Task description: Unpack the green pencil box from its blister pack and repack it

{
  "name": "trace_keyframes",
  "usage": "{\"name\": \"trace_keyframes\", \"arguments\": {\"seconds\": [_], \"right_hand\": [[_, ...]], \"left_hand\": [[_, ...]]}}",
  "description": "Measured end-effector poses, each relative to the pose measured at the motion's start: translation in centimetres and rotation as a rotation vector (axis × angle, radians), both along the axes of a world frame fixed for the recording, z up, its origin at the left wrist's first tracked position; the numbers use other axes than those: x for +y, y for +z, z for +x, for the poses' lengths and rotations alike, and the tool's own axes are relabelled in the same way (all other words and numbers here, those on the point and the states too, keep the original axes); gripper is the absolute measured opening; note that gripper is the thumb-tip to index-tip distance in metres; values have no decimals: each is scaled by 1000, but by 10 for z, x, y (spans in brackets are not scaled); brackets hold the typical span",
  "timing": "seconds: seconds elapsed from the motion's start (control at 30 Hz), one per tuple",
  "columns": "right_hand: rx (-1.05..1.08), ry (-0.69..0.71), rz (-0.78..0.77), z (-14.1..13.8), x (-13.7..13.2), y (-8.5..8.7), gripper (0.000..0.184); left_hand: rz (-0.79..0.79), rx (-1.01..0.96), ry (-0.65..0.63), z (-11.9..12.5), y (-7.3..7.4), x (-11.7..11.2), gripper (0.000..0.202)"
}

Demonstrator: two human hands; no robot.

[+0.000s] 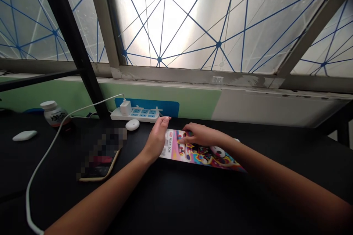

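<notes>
A colourful pencil box (193, 154) in bright packaging lies on the black table, with a white label end printed "PENCIL BOX" toward the left. My left hand (157, 139) is closed at that left end, and most of its fingers are hidden behind the thumb side. My right hand (202, 134) reaches over the box from the right. Its thumb rests on the printed face and its bent fingers lie near the far edge. The right forearm covers part of the box's right end.
Left of the box are a phone (113, 161) in a pale case, a round white case (132, 125) and a white mouse-like object (24, 136). A power strip (138, 114) with a charger, a white bottle (53, 113) and a looping white cable (44, 161) stand around them. Behind is a window (190, 22).
</notes>
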State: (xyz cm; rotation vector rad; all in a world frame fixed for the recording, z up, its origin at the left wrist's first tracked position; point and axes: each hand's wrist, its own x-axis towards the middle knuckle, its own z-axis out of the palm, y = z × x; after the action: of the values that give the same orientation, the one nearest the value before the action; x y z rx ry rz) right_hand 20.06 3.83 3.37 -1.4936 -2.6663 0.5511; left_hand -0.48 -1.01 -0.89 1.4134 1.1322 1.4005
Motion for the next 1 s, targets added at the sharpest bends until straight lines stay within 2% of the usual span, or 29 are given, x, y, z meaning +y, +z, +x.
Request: {"name": "trace_keyframes", "arguments": {"seconds": [0.13, 0.23, 0.3, 0.33, 0.47, 0.57, 0.67, 0.87, 1.0], "right_hand": [[-11, 6, 105, -30, -3, 3, 55], [-10, -9, 159, -21, -12, 6, 58], [-15, -21, 159, 0, -16, 5, 61], [-11, -45, 154, 14, -17, 3, 62], [77, -245, 105, 80, -19, -13, 65], [166, -310, 72, 119, -20, -23, 62], [207, -297, -29, 137, -20, -24, 59], [408, -246, -328, 146, -14, -21, 57], [485, -298, -457, 153, -12, -23, 52]], "left_hand": [[-30, -58, 19, -5, -1, 11, 44], [-101, -109, 29, -10, -2, 20, 36], [-170, -121, 36, -14, -3, 22, 29], [-203, -121, 37, -16, -3, 23, 31], [-252, -109, 13, -18, -6, 21, 66], [-223, -100, -3, -17, -7, 20, 79], [-191, -85, 9, -16, -8, 20, 80], [-156, -22, -3, -15, -10, 20, 72], [-114, 18, -8, -11, -10, 18, 67]]}}
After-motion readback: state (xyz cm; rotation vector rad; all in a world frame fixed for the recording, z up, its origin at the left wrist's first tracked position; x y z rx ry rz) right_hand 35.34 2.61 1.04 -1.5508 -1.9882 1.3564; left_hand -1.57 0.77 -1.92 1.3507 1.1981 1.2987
